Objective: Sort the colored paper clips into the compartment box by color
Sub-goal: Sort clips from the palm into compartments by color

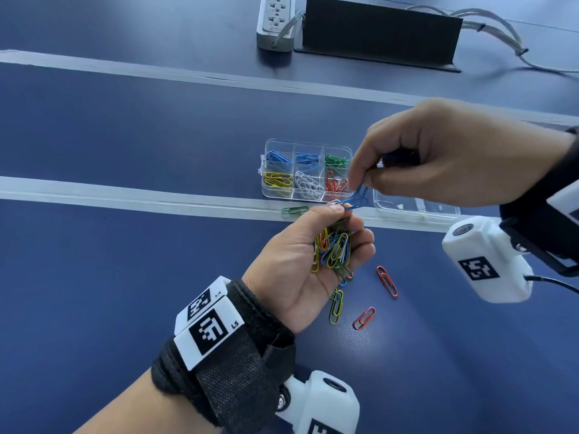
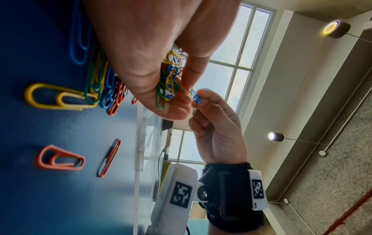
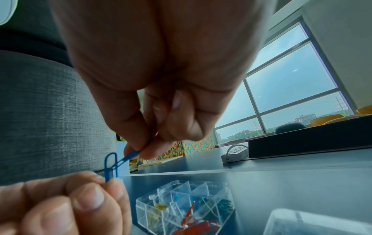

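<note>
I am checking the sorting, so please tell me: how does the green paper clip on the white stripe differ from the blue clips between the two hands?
The green paper clip lies flat, alone and untouched; the blue clips are two, hooked together and held in the air by the right hand and left hand. Neither is in the compartment box yet.

Clear glossy plastic compartment box (image 1: 308, 144), smooth colour-coated paper clips (image 1: 332, 249), matt blue table (image 1: 125, 136), black woven-cloth wrist strap (image 1: 232, 371)

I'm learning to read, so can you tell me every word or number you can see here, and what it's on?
"L5": on the white tag strapped to the left wrist.
"L4": seemingly, on the tag behind it; tiny and hard to read.
The black-and-white square codes on the wrist cameras are patterns, not words.
The power strip has marks too blurred to read.
</note>
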Demonstrator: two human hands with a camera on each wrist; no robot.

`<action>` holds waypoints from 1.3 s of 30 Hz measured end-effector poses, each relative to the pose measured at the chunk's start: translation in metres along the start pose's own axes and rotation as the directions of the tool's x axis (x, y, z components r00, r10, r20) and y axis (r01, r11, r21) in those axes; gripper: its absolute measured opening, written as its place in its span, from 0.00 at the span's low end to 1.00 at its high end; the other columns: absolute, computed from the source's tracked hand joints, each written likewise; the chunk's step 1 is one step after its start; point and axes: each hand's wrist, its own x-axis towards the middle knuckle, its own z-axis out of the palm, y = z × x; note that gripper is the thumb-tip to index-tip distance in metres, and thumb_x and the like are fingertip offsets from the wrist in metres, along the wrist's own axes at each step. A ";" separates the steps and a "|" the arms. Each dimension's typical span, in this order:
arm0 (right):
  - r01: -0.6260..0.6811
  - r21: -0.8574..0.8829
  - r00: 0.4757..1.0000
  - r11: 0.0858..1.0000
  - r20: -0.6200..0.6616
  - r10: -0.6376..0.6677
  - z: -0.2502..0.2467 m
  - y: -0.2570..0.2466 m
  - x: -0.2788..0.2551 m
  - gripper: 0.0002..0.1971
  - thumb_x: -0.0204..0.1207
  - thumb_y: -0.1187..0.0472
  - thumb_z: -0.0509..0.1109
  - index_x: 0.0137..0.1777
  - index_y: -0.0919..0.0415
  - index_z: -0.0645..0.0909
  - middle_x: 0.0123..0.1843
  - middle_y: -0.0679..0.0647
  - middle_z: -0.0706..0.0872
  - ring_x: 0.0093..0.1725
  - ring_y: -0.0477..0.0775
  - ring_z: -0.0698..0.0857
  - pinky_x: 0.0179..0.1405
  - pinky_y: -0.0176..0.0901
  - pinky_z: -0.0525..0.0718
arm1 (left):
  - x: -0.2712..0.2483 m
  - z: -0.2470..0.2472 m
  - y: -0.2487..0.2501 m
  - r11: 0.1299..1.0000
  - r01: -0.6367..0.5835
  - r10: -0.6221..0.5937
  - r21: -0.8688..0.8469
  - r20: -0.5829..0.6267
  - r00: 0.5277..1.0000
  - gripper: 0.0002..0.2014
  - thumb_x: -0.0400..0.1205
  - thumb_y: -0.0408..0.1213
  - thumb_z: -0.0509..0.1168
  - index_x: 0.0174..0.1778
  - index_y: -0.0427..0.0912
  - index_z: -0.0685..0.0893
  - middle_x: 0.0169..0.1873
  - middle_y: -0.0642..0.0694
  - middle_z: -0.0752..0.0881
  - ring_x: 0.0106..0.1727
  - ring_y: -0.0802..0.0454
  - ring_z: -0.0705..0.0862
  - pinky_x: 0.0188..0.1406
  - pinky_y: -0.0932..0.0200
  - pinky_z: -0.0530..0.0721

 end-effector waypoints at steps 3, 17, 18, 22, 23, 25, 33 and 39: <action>0.031 -0.005 1.000 1.000 -0.007 -0.031 0.000 0.000 0.000 0.11 0.70 0.61 0.69 0.40 0.41 0.87 0.32 0.55 0.84 0.29 0.59 0.78 0.32 0.49 0.79 | 0.000 0.000 0.000 1.000 0.000 0.000 -0.020 -0.003 1.000 0.10 0.81 0.33 0.60 0.35 0.38 0.81 0.27 0.45 0.83 0.28 0.52 0.84 0.31 0.61 0.87; 0.119 -0.055 0.989 0.991 -0.079 -0.124 0.010 -0.002 -0.002 0.11 0.67 0.64 0.67 0.43 0.52 0.89 0.31 0.38 0.78 0.32 0.42 0.79 0.34 0.23 0.71 | 0.000 0.000 0.001 1.000 -0.007 0.007 -0.001 0.004 1.000 0.09 0.81 0.33 0.60 0.36 0.38 0.79 0.28 0.46 0.82 0.29 0.53 0.83 0.32 0.61 0.86; 0.112 -0.043 0.990 0.993 -0.081 -0.115 0.011 -0.001 -0.002 0.12 0.67 0.64 0.66 0.43 0.53 0.89 0.31 0.39 0.78 0.32 0.42 0.79 0.34 0.23 0.71 | 0.000 0.001 0.001 1.000 -0.004 0.004 0.000 0.004 1.000 0.08 0.81 0.33 0.60 0.36 0.38 0.79 0.27 0.46 0.82 0.29 0.53 0.83 0.31 0.61 0.86; 0.057 0.078 0.994 0.995 -0.101 -0.049 0.012 0.003 -0.003 0.11 0.68 0.64 0.65 0.42 0.52 0.89 0.31 0.41 0.81 0.30 0.47 0.79 0.31 0.27 0.72 | -0.001 0.002 0.000 1.000 -0.005 0.005 -0.011 0.009 1.000 0.08 0.80 0.33 0.60 0.35 0.38 0.79 0.27 0.46 0.81 0.28 0.53 0.83 0.31 0.62 0.87; 0.049 0.103 0.994 0.993 -0.106 -0.038 0.011 0.004 -0.003 0.11 0.68 0.64 0.65 0.42 0.52 0.88 0.32 0.42 0.81 0.30 0.48 0.79 0.31 0.29 0.72 | -0.002 0.002 0.001 1.000 -0.006 0.006 -0.017 0.011 1.000 0.06 0.78 0.33 0.61 0.35 0.38 0.79 0.27 0.46 0.81 0.28 0.53 0.83 0.32 0.62 0.87; 0.044 0.124 0.993 0.991 -0.115 -0.029 0.011 0.005 -0.005 0.11 0.69 0.64 0.65 0.42 0.51 0.88 0.33 0.44 0.82 0.31 0.51 0.79 0.31 0.33 0.73 | -0.002 0.002 0.002 1.000 -0.005 0.005 -0.022 0.022 1.000 0.04 0.75 0.33 0.63 0.35 0.38 0.79 0.27 0.46 0.81 0.28 0.53 0.83 0.32 0.62 0.87; 0.041 0.133 0.994 0.990 -0.109 -0.027 0.014 0.004 -0.004 0.11 0.68 0.64 0.65 0.43 0.51 0.88 0.33 0.42 0.83 0.31 0.47 0.80 0.32 0.33 0.75 | -0.001 -0.001 0.001 0.999 -0.032 0.032 0.016 0.029 0.999 0.03 0.72 0.34 0.65 0.37 0.38 0.79 0.29 0.46 0.82 0.30 0.53 0.84 0.33 0.60 0.87; 0.074 0.104 0.991 0.992 -0.115 -0.062 0.013 0.006 -0.006 0.10 0.71 0.60 0.67 0.47 0.52 0.89 0.34 0.38 0.84 0.35 0.50 0.83 0.36 0.36 0.77 | -0.002 -0.001 0.001 0.999 -0.040 0.039 0.015 0.053 0.998 0.04 0.70 0.34 0.65 0.37 0.38 0.79 0.29 0.45 0.82 0.30 0.53 0.84 0.33 0.60 0.87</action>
